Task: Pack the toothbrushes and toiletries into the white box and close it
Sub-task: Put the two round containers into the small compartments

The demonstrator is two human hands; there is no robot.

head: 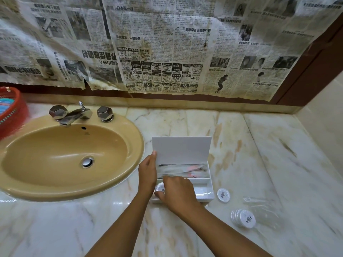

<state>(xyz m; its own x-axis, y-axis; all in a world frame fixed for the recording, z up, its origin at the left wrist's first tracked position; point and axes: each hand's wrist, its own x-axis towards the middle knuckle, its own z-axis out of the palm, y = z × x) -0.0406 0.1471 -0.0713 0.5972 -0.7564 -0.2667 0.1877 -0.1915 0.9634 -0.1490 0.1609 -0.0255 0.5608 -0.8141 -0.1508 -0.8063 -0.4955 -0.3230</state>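
Packing underway: I read my right hand pinching a round packet into the white box; left hand grips lid. Next, loose packets.

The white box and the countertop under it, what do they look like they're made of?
The white box looks like smooth, rigid plastic or acrylic, hard to say which: its lid stands flat and upright and its front wall shows glossy highlights. The countertop looks like polished marble or a marble-look stone: cream with brown and grey veins, visible joints between slabs, and a shiny reflective surface.
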